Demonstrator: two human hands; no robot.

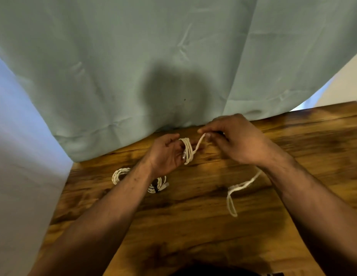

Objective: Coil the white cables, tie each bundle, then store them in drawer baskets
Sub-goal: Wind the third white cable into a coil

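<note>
A white braided cable (188, 150) is wound in several loops around the fingers of my left hand (165, 154), which holds the coil above the wooden table (193, 226). My right hand (235, 138) pinches the running strand just right of the coil. The loose tail (233, 196) trails under my right wrist and lies looped on the table. Two coiled white bundles rest on the table under my left forearm: one at the left (119, 175), one (159, 186) with a dark tie around it.
A pale green curtain (153, 66) hangs along the table's far edge. A light wall (18, 156) stands past the table's left edge. A dark shape (213, 270) sits at the near edge. No drawer or basket is in view.
</note>
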